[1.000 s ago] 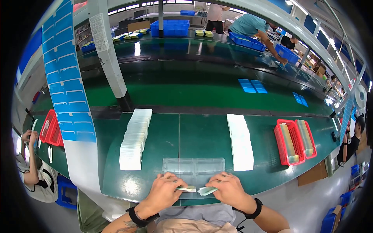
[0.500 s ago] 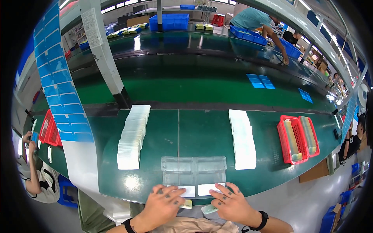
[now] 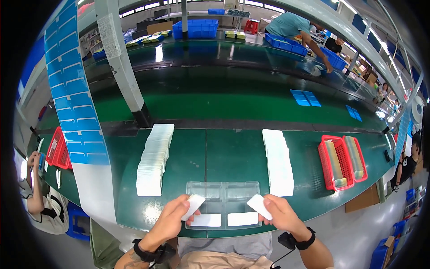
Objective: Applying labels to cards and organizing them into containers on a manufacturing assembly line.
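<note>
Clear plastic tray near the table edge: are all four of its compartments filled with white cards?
No: only the two near compartments of the clear plastic tray hold white cards; the two far ones look empty.

The bench (image 3: 215, 152) is dark glossy green, and on it two rows of cards (image 3: 154, 157) (image 3: 278, 161) are plain white, as are the card in the left hand (image 3: 170, 219), the card in the right hand (image 3: 280, 213) and the two cards (image 3: 226, 219) lying in the clear, colourless tray (image 3: 224, 190). Red mesh baskets (image 3: 342, 161) at the right hold pale yellowish strips, another red basket (image 3: 56, 148) sits at the left, and a white strip (image 3: 76, 103) carries a column of bright blue labels. Both wrists wear black bands (image 3: 301, 240), blue bins (image 3: 197, 28) stand on the far side, and blue sheets (image 3: 305, 97) lie on the green belt (image 3: 233, 101).
</note>
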The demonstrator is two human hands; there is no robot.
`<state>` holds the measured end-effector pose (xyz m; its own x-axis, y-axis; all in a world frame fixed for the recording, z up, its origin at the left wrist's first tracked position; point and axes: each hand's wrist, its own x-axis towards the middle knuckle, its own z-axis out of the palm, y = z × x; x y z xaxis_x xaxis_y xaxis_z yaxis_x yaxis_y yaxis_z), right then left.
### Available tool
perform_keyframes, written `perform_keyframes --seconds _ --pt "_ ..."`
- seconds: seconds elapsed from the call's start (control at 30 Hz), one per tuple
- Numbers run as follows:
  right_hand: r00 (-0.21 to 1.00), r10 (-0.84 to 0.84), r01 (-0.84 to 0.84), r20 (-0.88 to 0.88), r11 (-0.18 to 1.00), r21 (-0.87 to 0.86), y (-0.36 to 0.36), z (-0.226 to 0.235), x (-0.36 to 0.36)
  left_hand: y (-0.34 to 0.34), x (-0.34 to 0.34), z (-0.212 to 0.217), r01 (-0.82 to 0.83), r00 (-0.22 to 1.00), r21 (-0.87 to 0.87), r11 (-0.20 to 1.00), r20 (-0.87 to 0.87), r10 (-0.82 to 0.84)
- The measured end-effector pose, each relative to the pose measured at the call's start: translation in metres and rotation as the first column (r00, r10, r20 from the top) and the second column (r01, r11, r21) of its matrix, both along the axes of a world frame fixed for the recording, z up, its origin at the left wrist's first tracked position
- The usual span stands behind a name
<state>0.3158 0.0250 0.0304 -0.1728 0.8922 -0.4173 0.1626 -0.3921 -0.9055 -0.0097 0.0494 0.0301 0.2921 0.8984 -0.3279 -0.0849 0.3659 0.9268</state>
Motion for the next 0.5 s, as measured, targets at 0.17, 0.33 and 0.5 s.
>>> perform_keyframes --seconds 0.17,0.33,0.5 --pt "0.791 -0.025 -0.358 0.612 0.791 0.495 0.029 -0.015 -0.025 0.027 0.024 0.005 0.395 0.728 0.316 0.862 -0.680 -0.084" --pt "0.550 -0.205 -0.620 0.810 0.549 0.560 0.032 -0.015 -0.049 0.032 0.039 -0.024 0.536 0.596 0.557 0.634 -0.782 0.182" --pt "0.576 -0.281 -0.604 0.767 0.485 0.632 0.035 -0.013 -0.043 0.032 0.036 -0.023 0.536 0.570 0.589 0.605 -0.781 0.256"
